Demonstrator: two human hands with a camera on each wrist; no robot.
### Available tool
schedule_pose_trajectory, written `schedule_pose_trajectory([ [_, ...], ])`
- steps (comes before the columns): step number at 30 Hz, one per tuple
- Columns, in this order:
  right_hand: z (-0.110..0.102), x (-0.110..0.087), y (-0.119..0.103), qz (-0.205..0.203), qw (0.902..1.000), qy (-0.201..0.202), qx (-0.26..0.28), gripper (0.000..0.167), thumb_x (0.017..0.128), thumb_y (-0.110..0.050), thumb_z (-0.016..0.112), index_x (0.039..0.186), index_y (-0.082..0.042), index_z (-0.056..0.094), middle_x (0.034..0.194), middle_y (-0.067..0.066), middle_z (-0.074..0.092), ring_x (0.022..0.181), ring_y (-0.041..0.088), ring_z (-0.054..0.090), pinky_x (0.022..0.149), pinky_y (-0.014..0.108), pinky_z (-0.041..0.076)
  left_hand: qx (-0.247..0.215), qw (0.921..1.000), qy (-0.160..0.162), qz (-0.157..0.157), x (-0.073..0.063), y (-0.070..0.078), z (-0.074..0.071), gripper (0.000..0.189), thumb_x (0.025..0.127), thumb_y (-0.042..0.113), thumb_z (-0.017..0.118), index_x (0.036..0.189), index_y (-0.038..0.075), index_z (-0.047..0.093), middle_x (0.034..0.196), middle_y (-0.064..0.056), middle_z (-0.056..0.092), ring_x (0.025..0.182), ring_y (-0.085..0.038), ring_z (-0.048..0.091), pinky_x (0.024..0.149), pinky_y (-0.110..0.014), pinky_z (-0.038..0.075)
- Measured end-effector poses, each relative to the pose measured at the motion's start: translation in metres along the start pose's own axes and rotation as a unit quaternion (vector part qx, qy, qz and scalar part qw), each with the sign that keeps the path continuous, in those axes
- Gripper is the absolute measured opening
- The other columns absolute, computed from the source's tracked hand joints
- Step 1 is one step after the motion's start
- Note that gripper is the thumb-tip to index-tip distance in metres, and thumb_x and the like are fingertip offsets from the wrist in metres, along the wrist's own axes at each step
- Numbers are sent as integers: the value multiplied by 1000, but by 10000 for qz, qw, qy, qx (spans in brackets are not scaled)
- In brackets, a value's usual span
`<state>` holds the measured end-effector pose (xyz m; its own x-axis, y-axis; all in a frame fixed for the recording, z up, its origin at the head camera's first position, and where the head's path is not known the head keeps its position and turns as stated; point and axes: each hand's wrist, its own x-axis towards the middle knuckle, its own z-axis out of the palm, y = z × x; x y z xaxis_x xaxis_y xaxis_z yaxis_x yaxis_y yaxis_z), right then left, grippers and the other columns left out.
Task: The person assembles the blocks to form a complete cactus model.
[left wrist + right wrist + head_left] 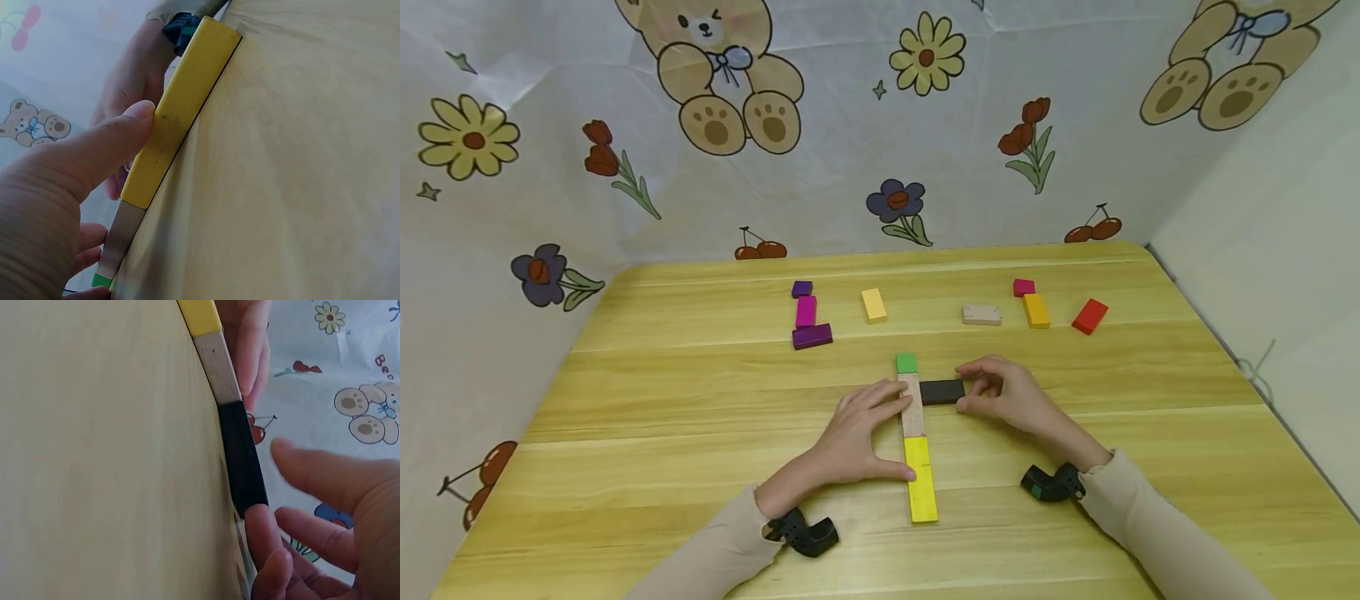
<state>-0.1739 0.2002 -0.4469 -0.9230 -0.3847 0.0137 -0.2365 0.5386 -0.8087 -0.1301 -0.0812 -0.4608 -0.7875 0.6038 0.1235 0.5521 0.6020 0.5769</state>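
Observation:
A row of blocks runs down the middle of the table in the head view: a green block [906,362] at the far end, then a plain wood block [913,421], then a long yellow block [922,492]. From the wood block's right side a black block [942,392] sticks out, touching it. My left hand [850,442] is spread along the row, thumb on the yellow block [169,119] and fingertips at the wood block [122,237]. At the black block's outer end is my right hand [1011,398]. In the right wrist view a fingertip touches that end of the black block [240,456], while the thumb stands apart.
Farther back on the left lie a dark purple block [802,289], a magenta block [806,312], a purple block [812,337] and a pale yellow block [874,306]. On the right are a grey-beige block [981,315], a pink block [1023,287], an orange block [1037,311] and a red block [1089,317].

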Motion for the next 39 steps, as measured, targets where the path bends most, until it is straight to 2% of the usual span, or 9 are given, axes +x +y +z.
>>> schedule_pose_trajectory([
  [3, -10, 2, 3, 30, 9999, 96, 35, 47, 82, -19, 80, 124, -3, 64, 110, 14, 65, 77, 14, 58, 63, 21, 47, 24, 10000, -3, 19, 1, 0, 0, 98, 67, 55, 83, 147, 11, 46, 158, -2, 35, 148, -28, 26, 117, -55, 22],
  [7, -27, 10, 5, 104, 9982, 539, -241, 46, 85, -16, 77, 127, -2, 63, 114, 17, 62, 82, 18, 59, 63, 21, 47, 33, 10000, 13, 27, 1, 0, -1, 99, 67, 55, 84, 146, 11, 46, 158, -2, 35, 148, -29, 26, 117, -55, 21],
  [11, -41, 23, 8, 185, 9925, 1028, -637, 47, 87, -12, 74, 130, -2, 60, 119, 22, 57, 87, 28, 64, 65, 20, 49, 48, 10000, 23, 36, 1, 0, 0, 99, 67, 55, 84, 146, 11, 46, 158, -2, 34, 148, -28, 26, 117, -55, 21],
  [15, -48, 37, 12, 248, 9871, 1266, -950, 49, 88, -8, 72, 134, 0, 56, 125, 25, 52, 90, 34, 65, 71, 25, 51, 79, 10000, 16, 26, 1, 0, 1, 99, 67, 55, 83, 147, 11, 46, 158, -2, 34, 148, -28, 26, 117, -54, 21],
  [23, -52, 59, 18, 483, 9876, 997, -1117, 57, 88, -6, 70, 139, 5, 48, 134, 30, 44, 85, 31, 62, 68, 27, 47, 54, 10000, 57, 49, 0, -1, 2, 98, 67, 55, 83, 146, 11, 46, 158, -2, 34, 148, -28, 27, 117, -55, 22],
  [27, -52, 62, 19, 609, 9882, 822, -1136, 58, 90, -8, 69, 141, 5, 46, 133, 29, 44, 85, 29, 59, 67, 26, 44, 103, 9999, 83, 105, 0, -1, 2, 98, 66, 55, 84, 146, 11, 47, 158, -2, 35, 147, -29, 28, 117, -55, 23],
  [32, -51, 62, 19, 674, 9884, 799, -1098, 54, 90, -7, 68, 138, 7, 48, 130, 27, 48, 87, 30, 59, 66, 23, 43, 110, 9999, 76, 110, 0, -2, 2, 98, 66, 55, 84, 146, 11, 47, 158, -2, 35, 148, -28, 28, 117, -54, 22],
  [36, -51, 61, 19, 615, 9884, 817, -1124, 52, 89, -6, 70, 135, 8, 51, 129, 28, 51, 89, 32, 61, 70, 26, 46, 123, 9999, 63, 99, 0, -2, 2, 98, 66, 55, 84, 146, 11, 47, 158, -2, 35, 148, -28, 28, 117, -54, 22],
  [39, -51, 59, 19, 595, 9891, 774, -1098, 52, 88, -5, 70, 135, 8, 52, 126, 28, 54, 93, 34, 61, 78, 33, 50, 116, 9999, 63, 98, 1, -1, 2, 98, 66, 55, 84, 146, 11, 48, 157, -2, 35, 147, -28, 28, 117, -54, 23],
])
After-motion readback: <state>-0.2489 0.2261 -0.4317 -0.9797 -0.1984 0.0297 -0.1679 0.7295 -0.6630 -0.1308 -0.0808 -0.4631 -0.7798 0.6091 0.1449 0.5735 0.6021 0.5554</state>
